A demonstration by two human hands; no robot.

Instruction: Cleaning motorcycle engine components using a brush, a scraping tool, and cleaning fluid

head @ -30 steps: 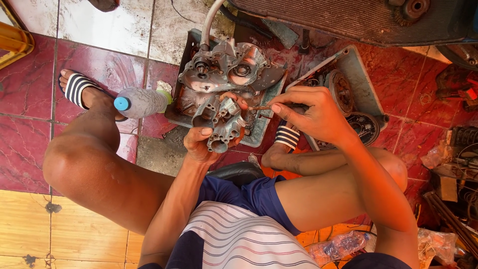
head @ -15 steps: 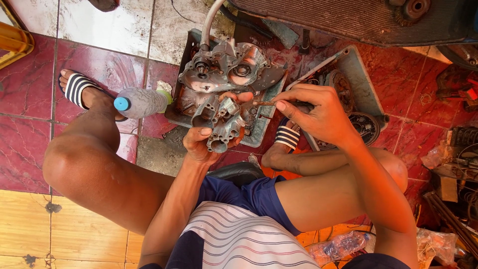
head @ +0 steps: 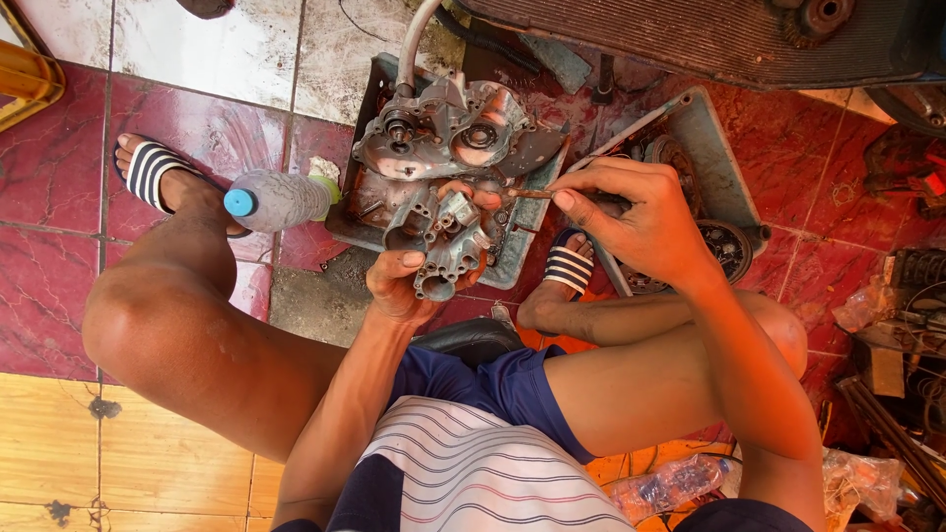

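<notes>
Over the tray (head: 367,225), both hands stay clamped: left (head: 406,284) on casting (head: 441,242), right (head: 641,223) on tool (head: 530,194).

A clear plastic bottle with a blue cap (head: 279,200) lies on the red tiles beside the left foot.

Your left hand (head: 409,286) grips a dull, grimy cast-metal part (head: 443,241); glossy red floor tiles (head: 59,187); translucent plastic bottle (head: 281,200).
</notes>
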